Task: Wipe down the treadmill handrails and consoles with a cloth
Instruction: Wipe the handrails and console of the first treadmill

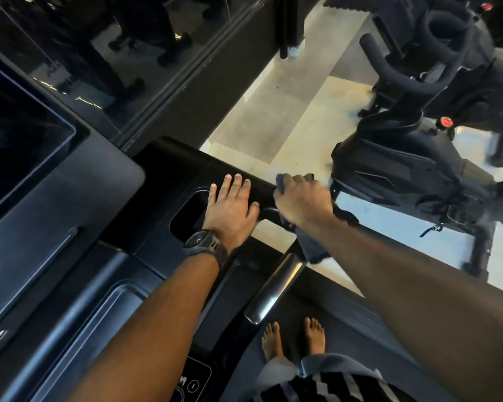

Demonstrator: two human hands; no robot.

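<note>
I'm on the treadmill belt (360, 329), facing the console (145, 256); its dark screen (18, 140) is at the left edge, with an exercise bike (418, 169) off to the right. The handrail (276, 285) runs from the console's right corner back toward me.

My left hand (233, 210) lies flat, fingers straight, on the console's right end, just beside a recessed pocket (186, 216). My right hand (302, 201) is curled tight round the cloth (311, 248), wrapped over the rail at that corner, with a loose tail hanging below my wrist.

My worries:
- My bare feet (273, 340) are on the belt. If my braced hand presses a control, the belt might start under me.
- The hanging tail could snag on the rail joint.
- Leaning this far right, a slip of the cloth could cost me my balance.

My watch (205, 248) might scrape the console's glossy finish.

I can read no brand. The marks on the panel (192, 384) at the bottom edge are too blurred.
</note>
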